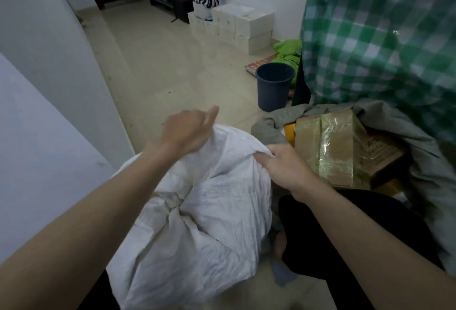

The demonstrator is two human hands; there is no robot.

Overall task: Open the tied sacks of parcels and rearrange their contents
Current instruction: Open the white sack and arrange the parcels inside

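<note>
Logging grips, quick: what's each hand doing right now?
Left hand: grips the top of the white sack.
Right hand: pinches the white sack's fabric.

A full white sack (197, 211) of crumpled woven material stands on the floor, its cloth gathered into a knot low on the near side. Its top is bunched into folds. Just to its right lies a grey sack (271, 127), open at the mouth, its rim slumped outward. Inside it sit parcels: a brown cardboard box (330, 147) wrapped in glossy clear tape, tilted, with a yellow parcel (290, 132) beside it.
</note>
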